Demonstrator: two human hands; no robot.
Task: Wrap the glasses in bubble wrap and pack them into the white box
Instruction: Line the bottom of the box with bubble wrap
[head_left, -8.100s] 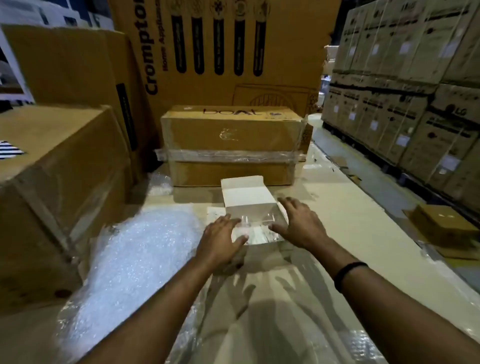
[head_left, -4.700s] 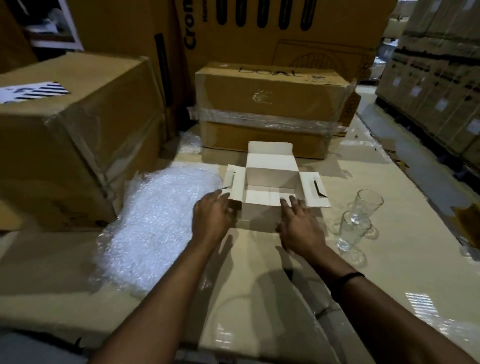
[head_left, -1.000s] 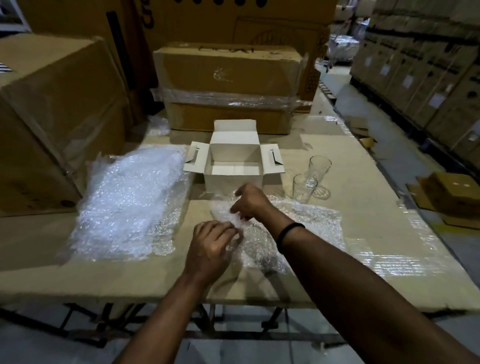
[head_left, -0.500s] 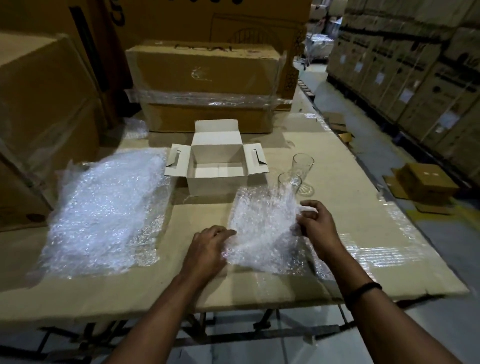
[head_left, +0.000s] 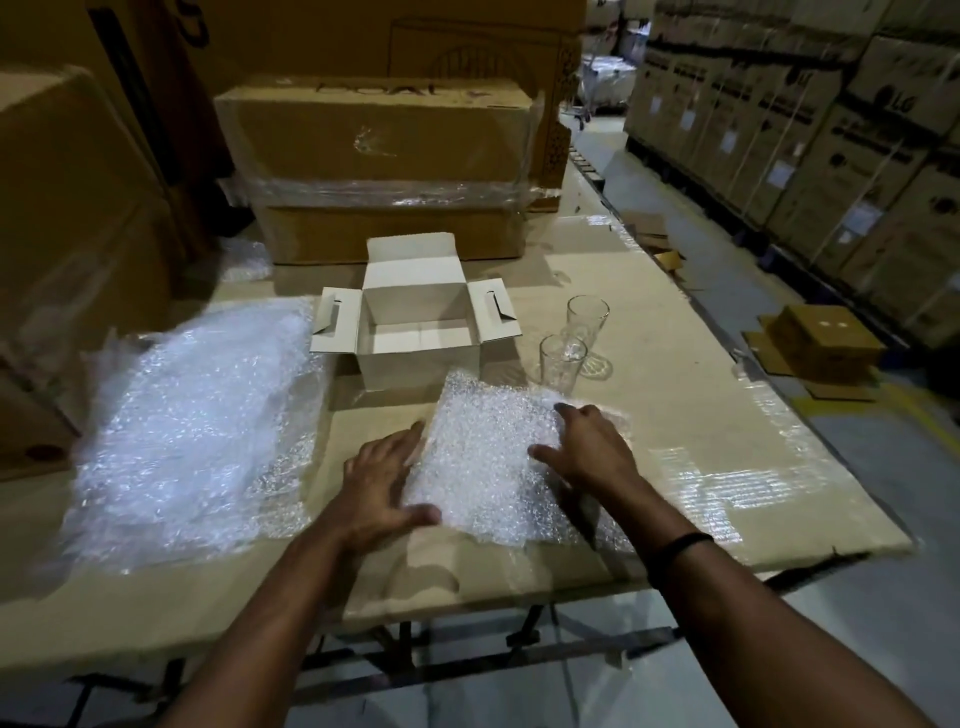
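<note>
A clear, glossy sheet of bubble wrap (head_left: 493, 457) lies flat by the near edge of the cardboard-covered bench (head_left: 727, 415). The left hand (head_left: 382, 483) rests along its left edge and the right hand (head_left: 589, 449) presses on its right side, both with fingers straight and apart. Behind it stands the white box (head_left: 418, 364), flaps open, and just right of the box two clear glasses (head_left: 587, 317) stand upright. A thicker pile of bubble wrap (head_left: 192, 421) lies toward the left edge. The stacked cartons (head_left: 893, 104) at right read "LG".
</note>
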